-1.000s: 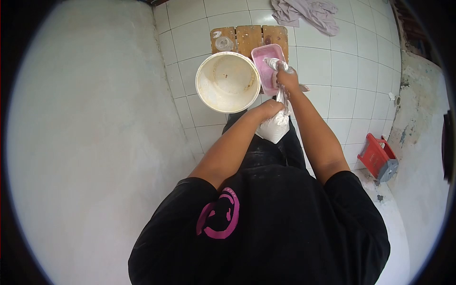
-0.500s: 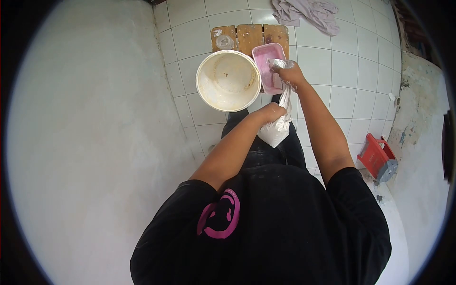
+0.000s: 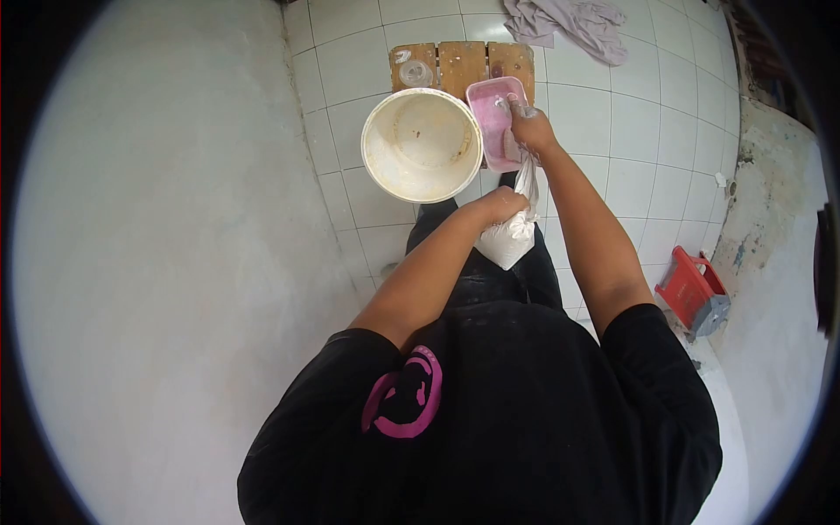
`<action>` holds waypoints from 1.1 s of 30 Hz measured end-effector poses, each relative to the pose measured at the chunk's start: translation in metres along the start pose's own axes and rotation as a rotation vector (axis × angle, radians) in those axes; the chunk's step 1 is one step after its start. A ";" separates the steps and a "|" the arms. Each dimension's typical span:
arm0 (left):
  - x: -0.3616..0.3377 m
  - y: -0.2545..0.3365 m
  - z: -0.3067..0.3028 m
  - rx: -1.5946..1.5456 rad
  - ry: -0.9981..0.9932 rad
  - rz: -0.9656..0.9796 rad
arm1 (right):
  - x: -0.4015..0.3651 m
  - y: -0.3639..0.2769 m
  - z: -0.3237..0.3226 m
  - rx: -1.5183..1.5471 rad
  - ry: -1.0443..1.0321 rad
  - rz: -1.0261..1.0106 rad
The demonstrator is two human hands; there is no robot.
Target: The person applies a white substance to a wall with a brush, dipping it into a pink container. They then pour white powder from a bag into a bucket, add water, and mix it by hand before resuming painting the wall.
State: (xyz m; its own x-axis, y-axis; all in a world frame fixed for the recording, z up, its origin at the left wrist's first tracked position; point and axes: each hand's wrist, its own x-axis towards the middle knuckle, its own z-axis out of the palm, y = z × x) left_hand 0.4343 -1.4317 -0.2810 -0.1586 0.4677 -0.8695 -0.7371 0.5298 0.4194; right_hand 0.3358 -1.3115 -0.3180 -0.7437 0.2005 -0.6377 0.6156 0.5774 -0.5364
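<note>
A plastic bag of white powder (image 3: pixel 507 244) hangs in front of my legs. My left hand (image 3: pixel 505 206) is closed around it just above the bulging lower part. Higher up, my right hand (image 3: pixel 532 131) grips the twisted neck of the bag, with white powder on its fingers. That hand hangs over the right side of a pink plastic tub (image 3: pixel 488 131), which has white residue inside. To the left of the tub stands a large white bucket (image 3: pixel 422 186) with stained inner walls. My fingers partly hide the bag's top end.
A wooden slatted stool (image 3: pixel 462 66) is under the tub, with a small clear cup (image 3: pixel 415 74) on it. A crumpled cloth (image 3: pixel 573 26) lies on the tiled floor. At the right is a red plastic stool (image 3: pixel 691 289); a grey wall (image 3: pixel 175 262) rises on the left.
My right hand has shifted slightly on the bag's neck, and the loose white end that stuck out past its fingers no longer shows. My left hand keeps its hold.
</note>
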 end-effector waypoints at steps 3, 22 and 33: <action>-0.004 0.002 0.001 -0.071 -0.003 0.003 | -0.005 -0.010 -0.005 -0.026 -0.037 0.050; 0.000 -0.004 0.002 -0.032 0.032 0.032 | -0.003 -0.007 0.004 -0.037 0.008 -0.011; 0.002 -0.005 0.002 0.002 0.035 0.027 | -0.014 -0.021 -0.004 -0.053 -0.021 -0.038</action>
State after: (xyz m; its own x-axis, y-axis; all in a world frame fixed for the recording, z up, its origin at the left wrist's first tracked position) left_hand 0.4389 -1.4319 -0.2845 -0.2011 0.4573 -0.8663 -0.7310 0.5186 0.4435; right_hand 0.3324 -1.3236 -0.2955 -0.7602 0.1611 -0.6294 0.5719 0.6257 -0.5305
